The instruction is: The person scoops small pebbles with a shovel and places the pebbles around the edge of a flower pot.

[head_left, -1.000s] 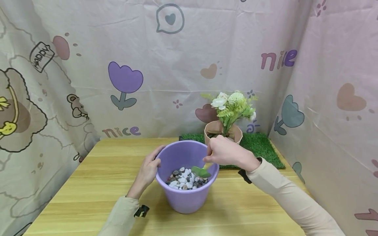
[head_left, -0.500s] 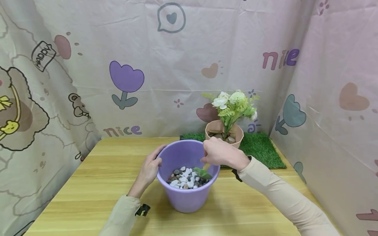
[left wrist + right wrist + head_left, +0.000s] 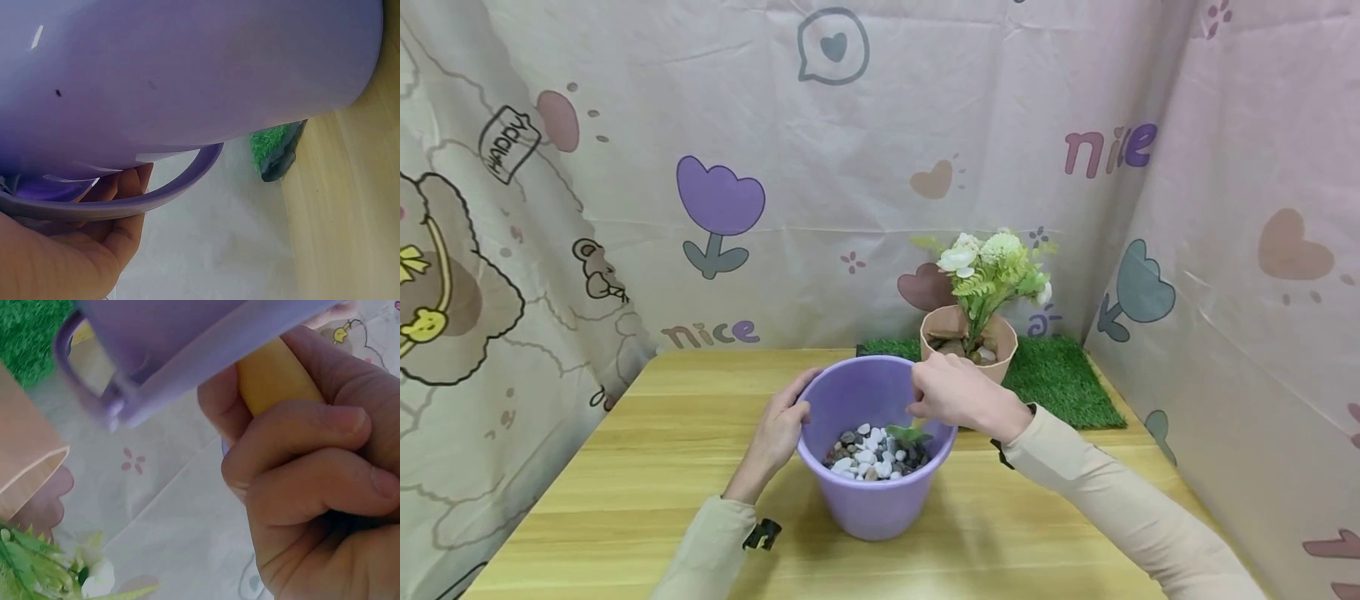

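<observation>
A purple bucket (image 3: 876, 504) stands on the table, with white, grey and brown pebbles (image 3: 865, 458) at its bottom. At its left side my left hand (image 3: 781, 429) holds the rim area; the left wrist view shows the fingers curled round the bucket's purple handle (image 3: 178, 189). My right hand (image 3: 964, 392) is over the right rim and grips a small trowel. Its yellow handle (image 3: 275, 374) runs through the curled fingers in the right wrist view. The trowel's green blade (image 3: 908, 434) lies among the pebbles on the bucket's right side, its tip hidden.
Behind the right hand is a pink pot (image 3: 1002, 372) with white flowers (image 3: 992, 257) and stones, standing on a green artificial grass mat (image 3: 1067, 383). The wooden table (image 3: 700, 425) spreads out to the left. A printed cloth (image 3: 850, 167) hangs at the back and sides.
My right hand has shifted a little left and lower with the trowel. Less of the green blade shows above the pebbles. The left hand and bucket have stayed in place.
</observation>
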Demonstrator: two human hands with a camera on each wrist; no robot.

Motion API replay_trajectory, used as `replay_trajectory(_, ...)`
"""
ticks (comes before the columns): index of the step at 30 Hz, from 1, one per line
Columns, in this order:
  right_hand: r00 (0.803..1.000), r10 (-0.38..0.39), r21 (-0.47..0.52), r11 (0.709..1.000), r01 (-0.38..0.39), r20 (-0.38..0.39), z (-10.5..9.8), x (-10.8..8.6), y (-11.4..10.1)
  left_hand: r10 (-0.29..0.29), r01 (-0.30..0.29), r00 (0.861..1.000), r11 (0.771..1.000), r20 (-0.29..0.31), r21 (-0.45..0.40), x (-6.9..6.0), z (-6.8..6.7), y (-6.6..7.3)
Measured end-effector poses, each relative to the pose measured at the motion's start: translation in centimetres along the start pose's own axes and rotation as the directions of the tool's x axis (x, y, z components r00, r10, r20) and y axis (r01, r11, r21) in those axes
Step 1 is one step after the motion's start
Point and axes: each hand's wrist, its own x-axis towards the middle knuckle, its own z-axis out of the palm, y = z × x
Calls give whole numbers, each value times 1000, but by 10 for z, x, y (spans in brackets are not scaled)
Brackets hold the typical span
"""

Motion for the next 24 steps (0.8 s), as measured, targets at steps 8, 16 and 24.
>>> replay_trajectory(8, 998, -35, 16, 999, 36, -59, -5, -1, 11, -7, 7, 1000, 1000, -1, -1, 0, 1, 0)
replay_trajectory(16, 977, -194, -48, 981, 190, -87, 6, -6, 21, -5, 5, 1000, 1000, 1, -19, 0, 0, -1)
replay_trajectory(24, 964, -262, -59, 964, 260, -36, 2, -13, 29, 2, -2, 1000, 1000, -4, -15, 1, 1, -1)
